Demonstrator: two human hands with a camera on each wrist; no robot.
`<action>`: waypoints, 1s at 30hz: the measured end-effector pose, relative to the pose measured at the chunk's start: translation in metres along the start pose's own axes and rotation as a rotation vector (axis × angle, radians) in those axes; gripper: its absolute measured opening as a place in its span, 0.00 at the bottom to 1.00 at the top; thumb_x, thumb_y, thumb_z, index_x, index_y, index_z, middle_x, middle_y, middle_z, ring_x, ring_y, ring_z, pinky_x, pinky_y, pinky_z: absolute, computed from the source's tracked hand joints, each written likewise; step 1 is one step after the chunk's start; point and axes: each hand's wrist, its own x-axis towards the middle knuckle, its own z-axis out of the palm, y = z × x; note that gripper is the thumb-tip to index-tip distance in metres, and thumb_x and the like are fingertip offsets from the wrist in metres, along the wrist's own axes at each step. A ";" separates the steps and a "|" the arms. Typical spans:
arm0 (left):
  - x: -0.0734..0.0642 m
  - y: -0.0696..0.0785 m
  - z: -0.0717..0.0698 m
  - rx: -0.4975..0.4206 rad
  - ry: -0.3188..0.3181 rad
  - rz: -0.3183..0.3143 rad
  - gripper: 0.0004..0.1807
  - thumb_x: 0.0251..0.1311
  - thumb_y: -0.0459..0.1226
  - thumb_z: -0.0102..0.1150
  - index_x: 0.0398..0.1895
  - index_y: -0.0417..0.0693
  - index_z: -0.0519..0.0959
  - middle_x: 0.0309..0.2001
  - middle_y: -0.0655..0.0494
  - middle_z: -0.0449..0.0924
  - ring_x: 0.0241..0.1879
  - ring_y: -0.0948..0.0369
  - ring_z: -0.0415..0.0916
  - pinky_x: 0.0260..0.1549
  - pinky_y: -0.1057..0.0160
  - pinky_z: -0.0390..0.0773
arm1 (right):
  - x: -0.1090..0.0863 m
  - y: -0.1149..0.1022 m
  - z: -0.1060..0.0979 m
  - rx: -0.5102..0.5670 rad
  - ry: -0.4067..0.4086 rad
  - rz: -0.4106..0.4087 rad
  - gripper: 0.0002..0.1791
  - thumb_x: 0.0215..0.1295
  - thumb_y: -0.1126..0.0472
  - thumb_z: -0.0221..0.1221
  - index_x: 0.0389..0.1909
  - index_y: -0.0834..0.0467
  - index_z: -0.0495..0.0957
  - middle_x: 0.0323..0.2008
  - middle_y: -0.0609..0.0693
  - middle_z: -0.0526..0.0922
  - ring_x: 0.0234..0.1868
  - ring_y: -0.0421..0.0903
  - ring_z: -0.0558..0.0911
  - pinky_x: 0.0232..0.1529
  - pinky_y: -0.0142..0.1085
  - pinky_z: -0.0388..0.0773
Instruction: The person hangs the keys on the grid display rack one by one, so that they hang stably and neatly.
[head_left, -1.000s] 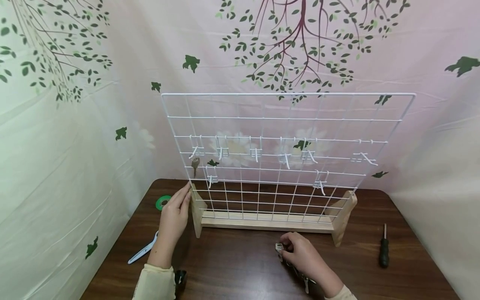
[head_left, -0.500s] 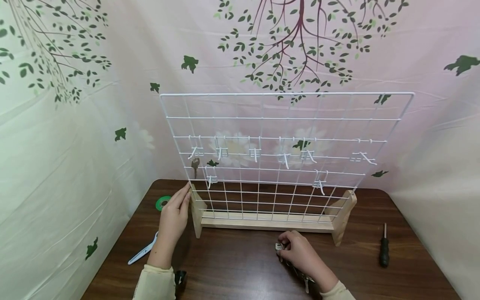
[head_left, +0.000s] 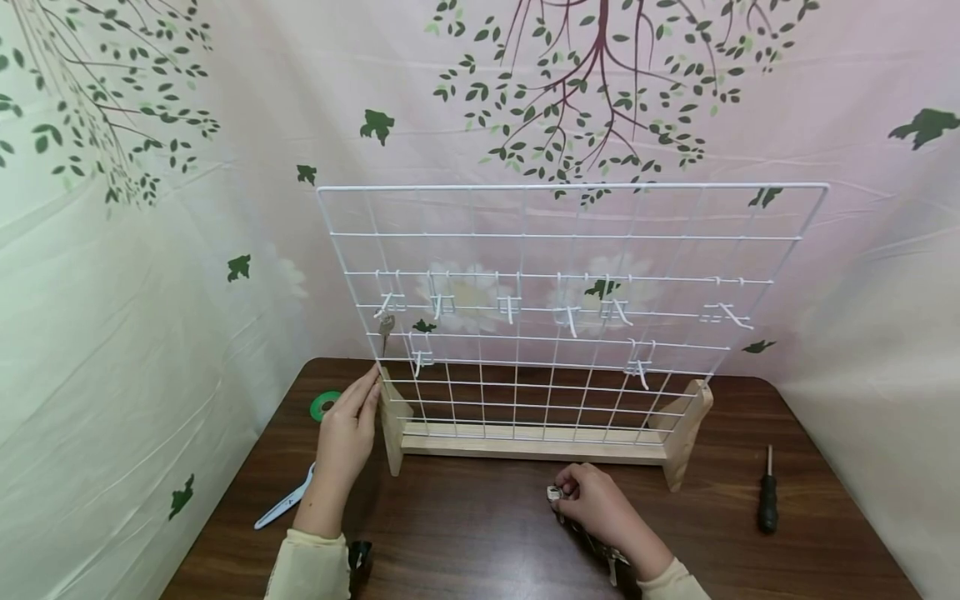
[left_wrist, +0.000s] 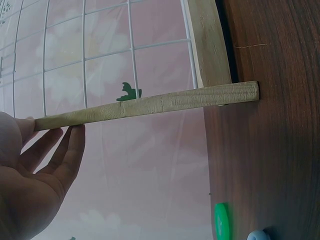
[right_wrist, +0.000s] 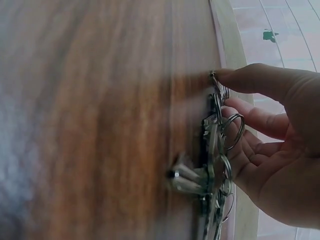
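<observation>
Left of the wire rack (head_left: 555,341): light-blue tool (head_left: 285,504), part hidden by the left forearm (head_left: 324,492), then green roll (head_left: 324,406). Left hand (head_left: 351,418) pinches the rack's left side panel (left_wrist: 165,102), thumb and fingers on opposite faces. Black object (head_left: 360,554) in front of the rack's left end, partly hidden, can't identify. 1 key (head_left: 386,323) hangs at the rack's leftmost upper hook (head_left: 387,305); 8 hooks on the grid, 6 upper, 2 lower. Key bunch (right_wrist: 212,150) is in front of the rack, slightly right of centre; right hand (head_left: 596,500) pinches its end, rest trails under the hand. Screwdriver (head_left: 767,504) lies right of the rack.
</observation>
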 end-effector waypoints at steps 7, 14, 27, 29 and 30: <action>0.000 0.000 0.000 0.006 -0.002 -0.014 0.23 0.82 0.40 0.54 0.76 0.48 0.76 0.70 0.44 0.82 0.68 0.44 0.81 0.61 0.41 0.85 | 0.002 -0.003 -0.002 -0.001 -0.015 0.018 0.14 0.51 0.63 0.78 0.35 0.58 0.82 0.32 0.47 0.79 0.33 0.37 0.74 0.34 0.27 0.72; 0.000 0.001 -0.001 0.009 0.003 -0.008 0.23 0.83 0.39 0.53 0.76 0.50 0.76 0.69 0.45 0.82 0.68 0.43 0.81 0.60 0.40 0.85 | 0.004 -0.005 -0.001 -0.020 0.002 0.024 0.16 0.48 0.61 0.78 0.32 0.56 0.79 0.30 0.46 0.77 0.30 0.35 0.71 0.33 0.28 0.70; 0.001 -0.001 -0.001 0.004 -0.009 -0.018 0.23 0.83 0.41 0.53 0.76 0.49 0.76 0.70 0.45 0.82 0.68 0.44 0.81 0.63 0.41 0.84 | 0.003 -0.002 -0.002 -0.008 0.009 0.034 0.11 0.56 0.66 0.74 0.30 0.55 0.80 0.25 0.43 0.82 0.26 0.35 0.75 0.28 0.28 0.74; 0.000 -0.001 -0.001 0.006 -0.009 -0.018 0.23 0.83 0.41 0.54 0.76 0.49 0.76 0.70 0.45 0.82 0.69 0.45 0.81 0.63 0.42 0.84 | 0.003 -0.002 -0.002 -0.002 0.011 0.025 0.10 0.56 0.66 0.74 0.31 0.55 0.80 0.25 0.43 0.82 0.26 0.34 0.75 0.28 0.27 0.74; 0.000 -0.001 0.000 0.006 -0.009 -0.016 0.23 0.83 0.40 0.54 0.76 0.49 0.76 0.70 0.45 0.82 0.69 0.45 0.81 0.63 0.42 0.84 | 0.003 -0.001 -0.002 0.002 0.011 0.018 0.10 0.57 0.66 0.74 0.31 0.55 0.80 0.25 0.43 0.82 0.26 0.33 0.76 0.28 0.27 0.74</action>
